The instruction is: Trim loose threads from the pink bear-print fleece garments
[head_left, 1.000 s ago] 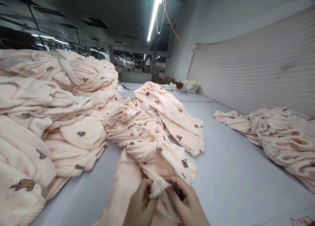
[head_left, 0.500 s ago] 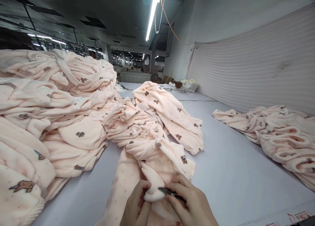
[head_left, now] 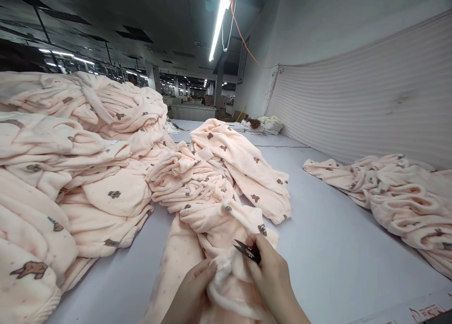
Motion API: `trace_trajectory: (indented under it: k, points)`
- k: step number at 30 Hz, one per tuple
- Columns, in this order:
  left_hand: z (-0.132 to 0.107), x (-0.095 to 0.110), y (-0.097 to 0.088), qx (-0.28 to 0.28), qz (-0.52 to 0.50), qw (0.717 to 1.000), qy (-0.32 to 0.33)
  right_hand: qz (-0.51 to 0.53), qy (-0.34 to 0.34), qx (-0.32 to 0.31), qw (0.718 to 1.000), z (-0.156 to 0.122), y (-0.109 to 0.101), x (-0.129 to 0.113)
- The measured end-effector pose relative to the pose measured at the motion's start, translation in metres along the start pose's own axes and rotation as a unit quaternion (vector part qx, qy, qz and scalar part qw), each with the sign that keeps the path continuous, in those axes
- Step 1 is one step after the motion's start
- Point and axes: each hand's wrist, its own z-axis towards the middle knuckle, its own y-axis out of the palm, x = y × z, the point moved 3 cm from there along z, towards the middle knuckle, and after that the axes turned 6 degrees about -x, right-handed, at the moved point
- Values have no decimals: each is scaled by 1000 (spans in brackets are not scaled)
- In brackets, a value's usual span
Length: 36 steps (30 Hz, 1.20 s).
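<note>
While in right fingers, snips.

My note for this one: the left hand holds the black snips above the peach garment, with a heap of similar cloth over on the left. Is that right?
Not quite: the head view shows the right hand holding the black snips above the peach garment. The heap of similar cloth is on the left, as noted.

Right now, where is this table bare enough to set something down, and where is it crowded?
Widest: the tabletop between the right hand and the far-right pile. Narrower: the strip between the left pile and the middle garments. Crowded: left side and centre.
</note>
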Motion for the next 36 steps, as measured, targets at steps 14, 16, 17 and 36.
trace_trajectory:
  k: [14, 16, 17, 36]
  points:
    - [5, 2, 1, -77, -115, 990, -21, 105, -46, -79, 990, -11, -2, -7]
    - [5, 1, 1, -94, -123, 988, -17, 125, -50, -91, 987, -11, -1, -8]
    - [5, 1, 1, -97, -122, 988, -15, 133, -50, -94, 985, -10, -1, -9]
    - [2, 9, 9, -121, -65, 990, -25, 18, -111, -51, 992, -13, -6, -15]
